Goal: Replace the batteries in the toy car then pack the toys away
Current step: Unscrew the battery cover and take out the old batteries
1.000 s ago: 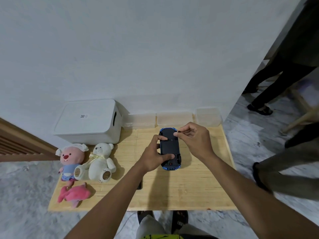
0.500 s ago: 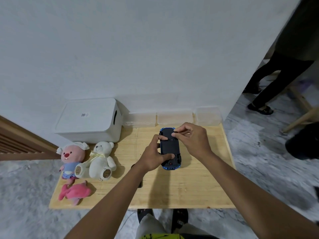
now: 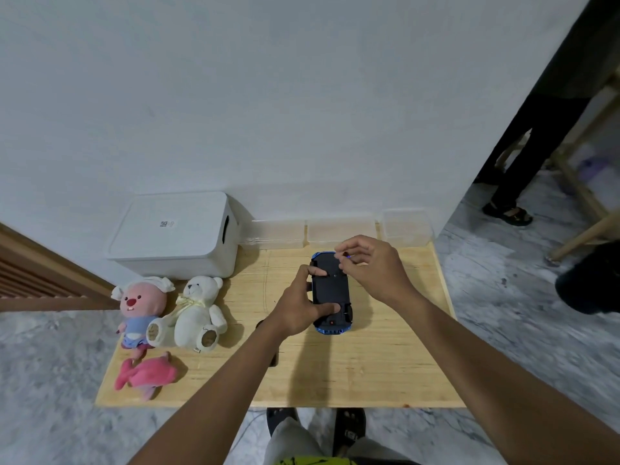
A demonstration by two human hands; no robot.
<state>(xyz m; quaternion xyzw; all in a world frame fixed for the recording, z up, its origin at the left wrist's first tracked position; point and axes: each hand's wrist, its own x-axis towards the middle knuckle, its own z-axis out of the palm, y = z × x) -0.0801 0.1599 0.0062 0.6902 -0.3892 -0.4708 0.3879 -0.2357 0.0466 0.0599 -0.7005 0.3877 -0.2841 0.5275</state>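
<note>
While the toy car lies belly-up between both hands, long axis running away from the person, the left hand clamps its near-left flank; the right hand, fingers pinched on something small and unclear, hovers over its far end.

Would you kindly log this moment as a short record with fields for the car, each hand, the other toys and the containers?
car: toy car, blue, upside down on the wooden table, dark underside up
left hand: left hand steadies the car, thumb near its close end, a finger on its far half
right hand: right hand above the car's far end, fingertips pinched on something small, too small to identify
other toys: pink-faced plush, white teddy bear, pink plush, at the table's left
containers: white lidded box; three clear tubs along the wall
</note>
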